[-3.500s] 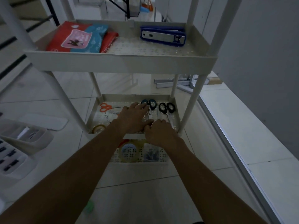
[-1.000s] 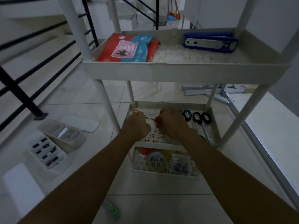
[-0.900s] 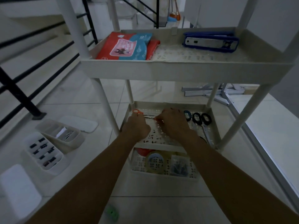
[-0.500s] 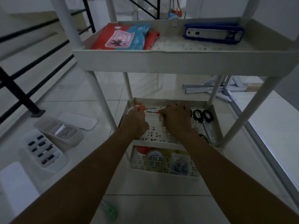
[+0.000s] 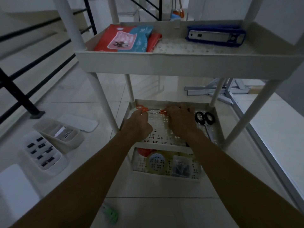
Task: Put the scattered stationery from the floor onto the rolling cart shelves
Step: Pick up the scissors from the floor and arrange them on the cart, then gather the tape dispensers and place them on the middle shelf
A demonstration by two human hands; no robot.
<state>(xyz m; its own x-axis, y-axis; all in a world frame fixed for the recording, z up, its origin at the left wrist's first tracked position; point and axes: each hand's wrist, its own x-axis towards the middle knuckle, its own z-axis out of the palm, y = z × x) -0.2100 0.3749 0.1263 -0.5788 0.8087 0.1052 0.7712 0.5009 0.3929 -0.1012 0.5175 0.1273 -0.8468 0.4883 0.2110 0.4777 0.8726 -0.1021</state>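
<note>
Two hands: left hand (image 5: 137,125), right hand (image 5: 180,120) grip orange scissors (image 5: 148,110) | one black scissors (image 5: 204,119) | one stapler (image 5: 215,37)

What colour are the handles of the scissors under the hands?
Orange scissors, seen in the head view, on the middle shelf.

1. The scene is dim and bluish-grey, and colours look muted.
2. The brightest patch lies on the pale tiled floor (image 5: 279,122), right of the white plastic rolling cart (image 5: 164,63).
3. The cart's posts bow outward from wide-angle distortion.
4. Lower corners are soft and blurred.
</note>
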